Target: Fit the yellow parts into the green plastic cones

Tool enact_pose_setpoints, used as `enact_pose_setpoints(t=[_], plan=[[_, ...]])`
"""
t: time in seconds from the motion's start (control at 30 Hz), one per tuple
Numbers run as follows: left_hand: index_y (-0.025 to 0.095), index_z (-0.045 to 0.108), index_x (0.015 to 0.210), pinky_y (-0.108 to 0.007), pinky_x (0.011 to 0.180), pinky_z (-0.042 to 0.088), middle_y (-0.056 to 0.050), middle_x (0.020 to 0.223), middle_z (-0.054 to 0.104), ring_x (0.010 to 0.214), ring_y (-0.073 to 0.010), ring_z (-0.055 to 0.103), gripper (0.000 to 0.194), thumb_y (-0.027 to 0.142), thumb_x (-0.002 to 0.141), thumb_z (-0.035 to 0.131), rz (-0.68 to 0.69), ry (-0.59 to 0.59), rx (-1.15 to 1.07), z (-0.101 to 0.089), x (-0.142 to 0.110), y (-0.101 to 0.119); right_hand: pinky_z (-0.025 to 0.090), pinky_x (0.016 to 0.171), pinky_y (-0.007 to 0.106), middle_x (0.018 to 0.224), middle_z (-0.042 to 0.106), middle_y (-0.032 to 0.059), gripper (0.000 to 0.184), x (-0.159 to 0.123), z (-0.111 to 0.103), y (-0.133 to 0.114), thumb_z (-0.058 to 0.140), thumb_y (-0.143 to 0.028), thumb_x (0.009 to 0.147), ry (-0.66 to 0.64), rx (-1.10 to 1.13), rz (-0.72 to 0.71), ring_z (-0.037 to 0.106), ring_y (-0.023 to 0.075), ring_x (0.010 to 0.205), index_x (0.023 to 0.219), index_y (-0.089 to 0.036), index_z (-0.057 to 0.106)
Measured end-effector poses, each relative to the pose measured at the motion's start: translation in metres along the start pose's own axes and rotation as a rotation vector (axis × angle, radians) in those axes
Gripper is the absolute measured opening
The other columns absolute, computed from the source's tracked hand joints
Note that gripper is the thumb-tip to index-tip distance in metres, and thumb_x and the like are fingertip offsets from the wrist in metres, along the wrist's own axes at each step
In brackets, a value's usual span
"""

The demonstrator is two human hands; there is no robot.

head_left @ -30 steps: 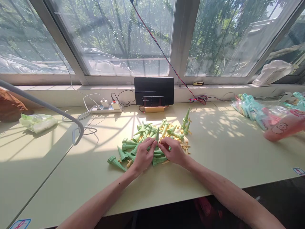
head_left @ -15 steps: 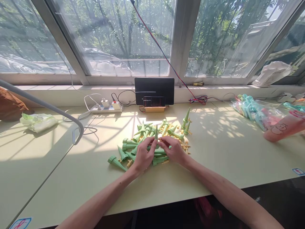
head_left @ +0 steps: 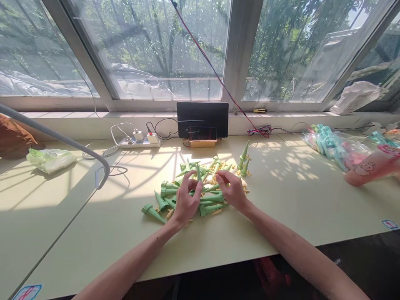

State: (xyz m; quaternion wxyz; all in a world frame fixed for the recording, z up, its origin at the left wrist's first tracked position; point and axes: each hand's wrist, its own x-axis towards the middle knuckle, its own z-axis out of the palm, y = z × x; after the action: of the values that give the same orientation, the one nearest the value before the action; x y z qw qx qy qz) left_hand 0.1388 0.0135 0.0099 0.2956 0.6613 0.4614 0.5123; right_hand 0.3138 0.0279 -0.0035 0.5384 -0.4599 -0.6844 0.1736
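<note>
My left hand [head_left: 186,202] is closed round a green plastic watering spike [head_left: 198,171], held upright with its point up. To the right, my right hand [head_left: 233,191] has thumb and fingertips pinched together over the pile, close to some small yellow pieces. Whatever is between those fingertips is too small to make out. Beneath and around both hands lie several loose green spikes [head_left: 210,209], with yellow cross-shaped valves [head_left: 246,191] among them. Behind my right hand, green spikes with yellow valves fitted [head_left: 244,156] stand upright in a small group.
A black tablet [head_left: 202,114] and a phone [head_left: 202,133] lean at the back of the table. A power strip [head_left: 140,143] with cables sits left of them. A grey curved tube [head_left: 62,135] crosses the left side. Bagged teal items [head_left: 328,139] and a pink pouch [head_left: 365,168] lie right.
My left hand has moved slightly left with the upright spike. My right hand has drawn apart from it, its fingertips now farther right and a little higher over the pile.
</note>
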Motion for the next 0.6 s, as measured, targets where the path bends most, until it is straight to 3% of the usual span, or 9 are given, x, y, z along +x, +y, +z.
enact_pose_setpoints(t=[0.13,0.3,0.47,0.6], plan=[[0.021,0.056,0.122,-0.024,0.062,0.047,0.004,0.067,0.053,0.06,-0.01,0.051,0.032,0.031,0.092,0.054,-0.003,0.006,-0.02,-0.002,0.0,0.002,0.049,0.063,0.027,0.078,0.067,0.0038,0.021,0.002,-0.001,0.005,0.05,-0.031,0.096,0.009,-0.047,0.012,0.059,0.0147,0.065,0.092,-0.017,0.065],[0.02,0.067,0.114,-0.026,0.067,0.05,-0.003,0.082,0.065,0.071,-0.0129,0.06,0.028,0.03,0.093,0.052,0.034,-0.025,0.033,-0.003,0.0,0.003,0.048,0.065,0.027,0.081,0.067,0.0046,0.019,0.002,-0.001,0.01,0.049,-0.029,0.095,0.007,-0.115,0.0,0.059,0.015,0.066,0.093,-0.018,0.064],[0.019,0.067,0.114,-0.03,0.07,0.049,-0.005,0.087,0.068,0.075,-0.0158,0.06,0.027,0.029,0.095,0.051,0.127,-0.112,0.242,-0.003,0.0,0.0,0.047,0.066,0.028,0.083,0.067,0.0046,0.017,0.003,-0.002,0.014,0.048,-0.025,0.095,-0.001,-0.169,-0.004,0.059,0.0153,0.066,0.095,-0.018,0.063],[0.02,0.064,0.119,-0.034,0.077,0.047,-0.005,0.083,0.065,0.079,-0.0186,0.057,0.028,0.027,0.096,0.048,0.289,-0.148,0.436,-0.002,0.0,-0.009,0.046,0.067,0.028,0.084,0.067,0.0047,0.017,0.004,-0.003,0.015,0.047,-0.022,0.094,-0.047,-0.229,-0.013,0.058,0.0158,0.068,0.093,-0.018,0.063]])
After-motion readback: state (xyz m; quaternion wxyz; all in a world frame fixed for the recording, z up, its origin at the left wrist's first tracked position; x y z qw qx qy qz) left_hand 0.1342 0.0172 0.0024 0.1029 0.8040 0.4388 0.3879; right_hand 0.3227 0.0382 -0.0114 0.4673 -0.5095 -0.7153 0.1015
